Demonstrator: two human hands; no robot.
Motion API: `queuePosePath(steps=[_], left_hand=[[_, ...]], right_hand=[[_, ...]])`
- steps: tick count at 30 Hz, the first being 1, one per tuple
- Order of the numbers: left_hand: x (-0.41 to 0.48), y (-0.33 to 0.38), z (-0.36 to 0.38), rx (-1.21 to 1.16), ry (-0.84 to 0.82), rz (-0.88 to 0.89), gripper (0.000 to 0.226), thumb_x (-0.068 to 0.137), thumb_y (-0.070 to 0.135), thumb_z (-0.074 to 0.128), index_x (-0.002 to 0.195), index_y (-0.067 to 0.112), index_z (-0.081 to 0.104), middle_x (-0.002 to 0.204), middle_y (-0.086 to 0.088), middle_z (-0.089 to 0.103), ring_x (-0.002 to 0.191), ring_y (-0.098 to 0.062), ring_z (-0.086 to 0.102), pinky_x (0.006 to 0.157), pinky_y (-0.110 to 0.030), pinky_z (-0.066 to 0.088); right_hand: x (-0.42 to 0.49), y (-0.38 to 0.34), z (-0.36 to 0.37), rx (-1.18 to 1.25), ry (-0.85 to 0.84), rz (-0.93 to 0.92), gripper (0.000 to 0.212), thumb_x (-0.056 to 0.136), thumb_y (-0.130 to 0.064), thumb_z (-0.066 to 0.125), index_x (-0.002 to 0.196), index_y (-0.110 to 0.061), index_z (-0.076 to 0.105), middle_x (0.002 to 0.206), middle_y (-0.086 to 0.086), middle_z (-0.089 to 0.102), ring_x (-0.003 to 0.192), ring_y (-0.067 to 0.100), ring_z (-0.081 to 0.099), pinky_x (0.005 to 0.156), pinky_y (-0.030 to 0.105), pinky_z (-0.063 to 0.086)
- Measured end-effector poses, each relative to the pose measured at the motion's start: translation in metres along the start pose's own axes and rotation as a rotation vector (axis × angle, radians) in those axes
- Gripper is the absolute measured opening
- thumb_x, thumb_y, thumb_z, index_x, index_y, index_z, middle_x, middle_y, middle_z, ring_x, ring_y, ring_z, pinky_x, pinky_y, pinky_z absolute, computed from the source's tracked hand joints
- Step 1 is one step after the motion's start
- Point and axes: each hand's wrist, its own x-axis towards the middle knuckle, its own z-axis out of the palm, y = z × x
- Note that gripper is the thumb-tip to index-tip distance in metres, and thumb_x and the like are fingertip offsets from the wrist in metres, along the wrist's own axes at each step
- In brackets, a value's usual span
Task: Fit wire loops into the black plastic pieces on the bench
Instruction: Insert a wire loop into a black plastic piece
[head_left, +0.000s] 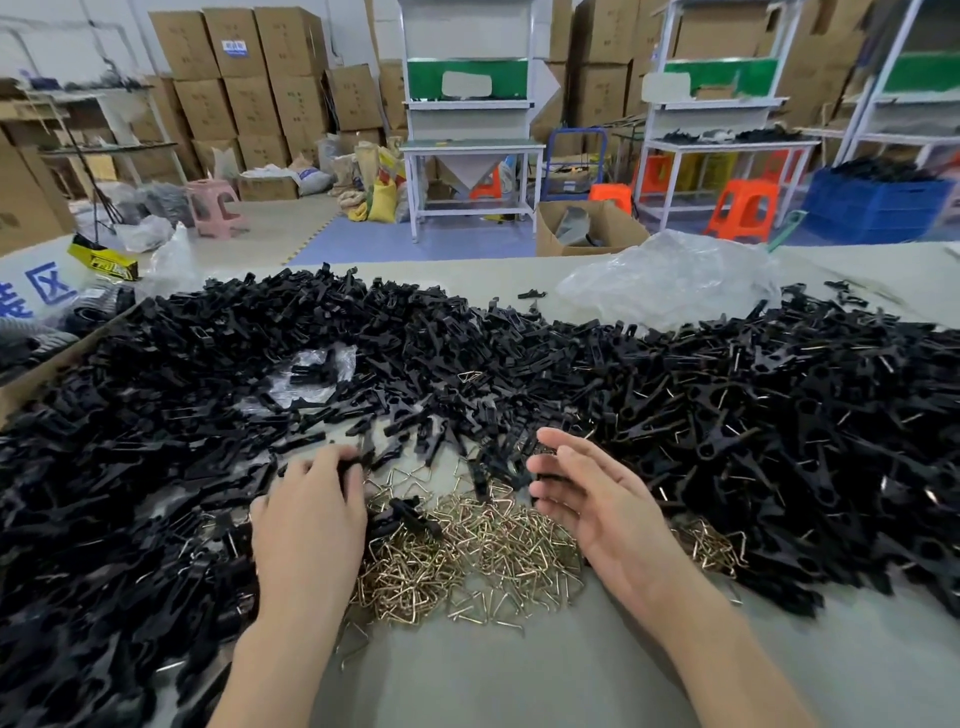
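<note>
Brass-coloured triangular wire loops (467, 551) are lying heaped on the grey bench (519, 675), with black plastic clip pieces (467, 353) banking round from nine to three o'clock. The left hand (311, 519) grip is pinching one piece at the heap's eleven o'clock. The right hand (597, 499) is hovering with a wide, empty grip. Recommended: isolate one untangled loop.

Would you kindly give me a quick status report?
Left hand grips a black piece. Right hand open. Wire loops heaped between them. Nothing blocking.

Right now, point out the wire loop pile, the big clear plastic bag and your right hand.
wire loop pile (467, 551), head view, middle of heap.
big clear plastic bag (670, 280), head view, crumpled top.
right hand (592, 499), head view, palm centre.
</note>
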Motion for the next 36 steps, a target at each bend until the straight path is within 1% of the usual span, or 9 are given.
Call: queuePosePath(steps=[4,9,14,19,22,26,29,33,36], left_hand=[[-0.006,0.008,-0.002,-0.072,0.115,0.095,0.030,0.101,0.035,0.049,0.121,0.020,0.064,0.103,-0.006,0.071,0.097,-0.030,0.064,0.090,-0.048,0.041],[-0.021,0.033,-0.006,-0.356,0.082,0.343,0.038,0.099,0.048,0.042,0.125,0.027,0.060,0.105,0.015,0.058,0.090,-0.007,0.052,0.077,-0.029,0.043],[-0.044,0.057,0.008,-0.427,0.031,0.525,0.037,0.099,0.039,0.048,0.130,0.023,0.059,0.107,0.010,0.056,0.094,-0.009,0.058,0.079,-0.025,0.049],[-0.048,0.061,0.010,-0.405,0.102,0.616,0.034,0.102,0.036,0.050,0.129,0.019,0.062,0.105,0.004,0.057,0.086,-0.012,0.059,0.072,-0.026,0.050],[-0.049,0.063,0.010,-0.416,0.085,0.622,0.039,0.099,0.036,0.047,0.130,0.018,0.063,0.105,0.003,0.057,0.085,-0.014,0.060,0.072,-0.027,0.052],[-0.052,0.062,0.007,-0.456,0.013,0.668,0.040,0.101,0.033,0.045,0.135,0.019,0.060,0.110,0.006,0.054,0.090,-0.011,0.058,0.080,-0.023,0.049],[-0.055,0.062,0.009,-0.518,-0.038,0.662,0.038,0.104,0.035,0.039,0.135,0.024,0.058,0.113,0.011,0.052,0.097,-0.007,0.057,0.084,-0.021,0.046],[-0.055,0.064,0.012,-0.663,-0.079,0.553,0.032,0.105,0.030,0.042,0.133,0.036,0.056,0.115,0.016,0.055,0.103,-0.004,0.060,0.085,-0.012,0.045],[-0.053,0.066,0.012,-0.744,-0.090,0.478,0.039,0.105,0.019,0.050,0.132,0.046,0.054,0.117,0.023,0.061,0.112,0.005,0.059,0.089,-0.004,0.039]], right_hand=[[-0.005,0.000,0.003,-0.040,-0.017,-0.044,0.024,0.097,-0.016,0.058,0.106,-0.021,0.079,0.102,0.009,0.075,0.082,0.017,0.069,0.074,0.026,0.058],[-0.015,0.002,0.010,-0.177,-0.081,-0.144,0.023,0.092,-0.030,0.065,0.111,-0.028,0.077,0.112,0.004,0.075,0.093,0.018,0.070,0.084,0.027,0.057],[-0.018,0.008,0.016,-0.214,-0.202,-0.092,0.044,0.083,-0.041,0.074,0.123,-0.023,0.073,0.121,0.007,0.073,0.108,0.022,0.070,0.089,0.030,0.056],[-0.011,0.012,0.012,-0.177,-0.178,-0.079,0.029,0.089,-0.033,0.072,0.112,-0.017,0.076,0.110,0.010,0.075,0.102,0.021,0.069,0.088,0.037,0.058],[-0.010,0.014,0.013,-0.142,-0.216,-0.051,0.029,0.088,-0.038,0.074,0.107,-0.016,0.077,0.103,0.005,0.074,0.099,0.018,0.068,0.094,0.043,0.057],[-0.011,0.011,0.015,0.006,-0.233,0.029,0.028,0.092,-0.032,0.068,0.109,-0.011,0.076,0.100,0.006,0.072,0.092,0.015,0.068,0.082,0.034,0.058],[-0.008,0.010,0.013,0.075,-0.147,0.112,0.032,0.099,-0.027,0.060,0.109,0.000,0.072,0.100,0.013,0.068,0.088,0.023,0.069,0.078,0.040,0.060],[-0.007,0.007,0.012,0.100,-0.105,0.125,0.026,0.095,-0.026,0.059,0.098,-0.010,0.079,0.094,0.012,0.071,0.079,0.024,0.068,0.065,0.037,0.059],[-0.006,0.009,0.010,0.086,-0.097,0.103,0.025,0.099,-0.021,0.056,0.101,-0.014,0.080,0.095,0.012,0.070,0.080,0.024,0.066,0.067,0.039,0.060]])
